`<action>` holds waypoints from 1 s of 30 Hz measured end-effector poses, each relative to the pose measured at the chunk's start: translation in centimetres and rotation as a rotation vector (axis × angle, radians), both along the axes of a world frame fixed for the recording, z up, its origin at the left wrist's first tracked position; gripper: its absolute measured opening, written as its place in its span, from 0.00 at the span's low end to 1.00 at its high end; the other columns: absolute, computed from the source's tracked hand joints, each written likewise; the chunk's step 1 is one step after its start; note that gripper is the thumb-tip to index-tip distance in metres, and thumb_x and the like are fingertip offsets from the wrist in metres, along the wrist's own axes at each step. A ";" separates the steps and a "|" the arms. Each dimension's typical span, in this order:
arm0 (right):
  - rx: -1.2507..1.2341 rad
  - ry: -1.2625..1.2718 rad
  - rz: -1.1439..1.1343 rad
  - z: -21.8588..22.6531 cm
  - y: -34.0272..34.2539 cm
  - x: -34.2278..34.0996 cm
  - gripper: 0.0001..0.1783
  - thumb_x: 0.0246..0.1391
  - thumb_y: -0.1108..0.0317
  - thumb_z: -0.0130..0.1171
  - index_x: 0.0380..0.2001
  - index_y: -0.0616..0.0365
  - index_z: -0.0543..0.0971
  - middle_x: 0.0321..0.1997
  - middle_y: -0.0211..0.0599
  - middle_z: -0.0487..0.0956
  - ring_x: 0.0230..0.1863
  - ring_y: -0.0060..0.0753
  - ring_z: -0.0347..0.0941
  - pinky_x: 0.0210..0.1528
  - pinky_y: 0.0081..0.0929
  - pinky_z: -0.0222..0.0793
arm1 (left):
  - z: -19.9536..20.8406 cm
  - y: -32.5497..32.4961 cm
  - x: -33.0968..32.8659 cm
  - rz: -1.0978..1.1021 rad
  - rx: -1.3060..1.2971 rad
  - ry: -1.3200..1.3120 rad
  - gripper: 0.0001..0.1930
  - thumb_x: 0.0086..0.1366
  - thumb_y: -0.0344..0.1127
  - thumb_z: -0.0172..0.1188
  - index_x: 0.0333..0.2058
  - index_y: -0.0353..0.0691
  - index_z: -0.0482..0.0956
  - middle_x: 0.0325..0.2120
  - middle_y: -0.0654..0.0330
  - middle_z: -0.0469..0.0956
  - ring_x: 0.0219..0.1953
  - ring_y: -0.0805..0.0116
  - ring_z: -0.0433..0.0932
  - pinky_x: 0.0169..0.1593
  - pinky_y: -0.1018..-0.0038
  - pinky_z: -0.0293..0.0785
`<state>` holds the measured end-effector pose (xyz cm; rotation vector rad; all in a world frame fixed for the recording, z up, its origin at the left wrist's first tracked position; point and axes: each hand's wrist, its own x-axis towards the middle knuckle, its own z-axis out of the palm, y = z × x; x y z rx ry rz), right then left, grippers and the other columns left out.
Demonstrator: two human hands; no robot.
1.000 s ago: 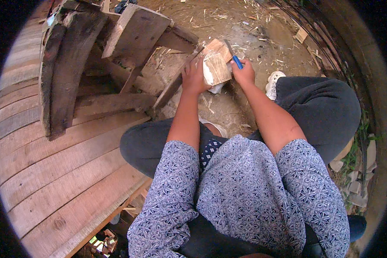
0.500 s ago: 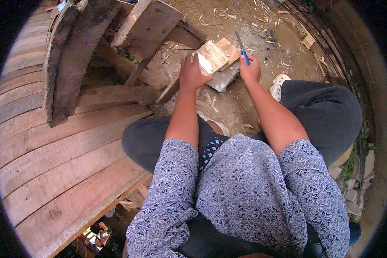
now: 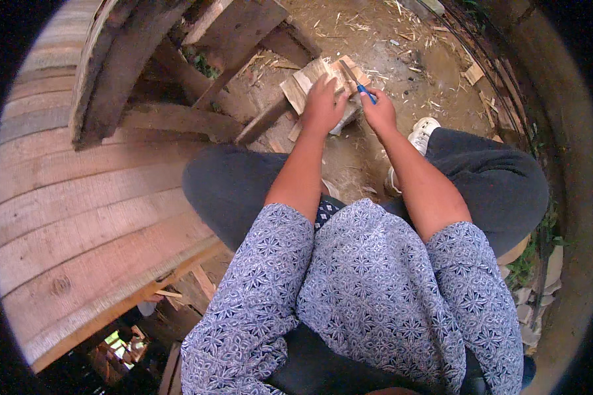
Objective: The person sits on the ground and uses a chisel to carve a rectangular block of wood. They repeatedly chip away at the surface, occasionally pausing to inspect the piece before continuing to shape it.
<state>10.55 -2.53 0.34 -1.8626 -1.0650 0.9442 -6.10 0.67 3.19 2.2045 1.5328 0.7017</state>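
My right hand point(image 3: 380, 113) is closed round the blue handle of a knife point(image 3: 365, 93). Its narrow blade points up and to the left, over a flat piece of wood point(image 3: 357, 68). My left hand point(image 3: 325, 108) lies over a pale split wood block point(image 3: 298, 91), fingers stretched and apart, touching its top near the right side. Part of the block is hidden under that hand. Beneath the wood, a grey stone-like support point(image 3: 351, 113) shows only a little between my hands.
Rough wooden boards and props point(image 3: 128, 72) stand at the upper left, by a plank platform point(image 3: 92, 217) along my left side. Wood shavings point(image 3: 402, 56) litter the dirt ground ahead. My shoe point(image 3: 423, 131) is just right of my right forearm. Dark cables point(image 3: 501, 79) run along the right edge.
My left hand has moved right, from the wood's left side onto its top. The knife has tilted left, and its blade now reaches over the wood instead of standing beside it.
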 end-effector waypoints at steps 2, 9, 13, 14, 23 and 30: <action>0.032 0.000 0.080 1.1 -0.5 -0.6 0.23 0.57 0.51 0.58 0.50 0.54 0.81 0.44 0.54 0.82 0.48 0.55 0.79 0.52 0.41 0.72 | 0.9 -0.4 1.7 -0.013 0.050 -0.154 0.21 0.68 0.42 0.55 0.54 0.35 0.75 0.57 0.40 0.70 0.60 0.41 0.68 0.64 0.56 0.64; 0.089 -0.087 0.220 3.9 -2.2 0.5 0.23 0.60 0.53 0.53 0.50 0.57 0.81 0.40 0.61 0.81 0.45 0.63 0.78 0.48 0.46 0.72 | 2.3 0.3 3.8 -0.241 0.149 -0.151 0.19 0.71 0.45 0.48 0.41 0.35 0.81 0.45 0.47 0.78 0.51 0.44 0.74 0.57 0.54 0.67; -0.106 -0.155 0.291 7.3 -3.1 1.4 0.23 0.61 0.52 0.53 0.42 0.62 0.81 0.38 0.62 0.81 0.42 0.64 0.78 0.45 0.47 0.72 | 4.6 4.7 4.5 -0.702 -0.109 0.163 0.25 0.72 0.52 0.43 0.33 0.38 0.82 0.34 0.47 0.80 0.42 0.43 0.77 0.48 0.53 0.72; -0.123 -0.144 0.307 8.0 -3.4 1.6 0.22 0.61 0.52 0.53 0.41 0.63 0.81 0.37 0.62 0.81 0.42 0.63 0.78 0.45 0.46 0.72 | 4.9 5.7 4.6 -0.825 -0.217 0.272 0.28 0.72 0.54 0.41 0.31 0.38 0.82 0.30 0.46 0.80 0.40 0.42 0.78 0.45 0.52 0.74; -0.060 -0.006 0.270 7.2 -4.6 1.1 0.18 0.61 0.60 0.59 0.49 0.61 0.80 0.34 0.47 0.81 0.36 0.39 0.78 0.39 0.32 0.72 | 5.0 6.7 2.0 -1.221 -0.158 0.104 0.22 0.57 0.52 0.65 0.39 0.40 0.70 0.30 0.48 0.78 0.37 0.41 0.79 0.37 0.50 0.72; -0.075 -0.052 0.138 7.1 -4.2 -1.6 0.16 0.62 0.61 0.60 0.47 0.60 0.81 0.28 0.35 0.81 0.28 0.20 0.70 0.33 0.25 0.67 | 1.4 7.2 3.1 -1.130 -0.142 0.199 0.16 0.49 0.38 0.68 0.34 0.42 0.71 0.29 0.54 0.79 0.35 0.46 0.81 0.35 0.52 0.76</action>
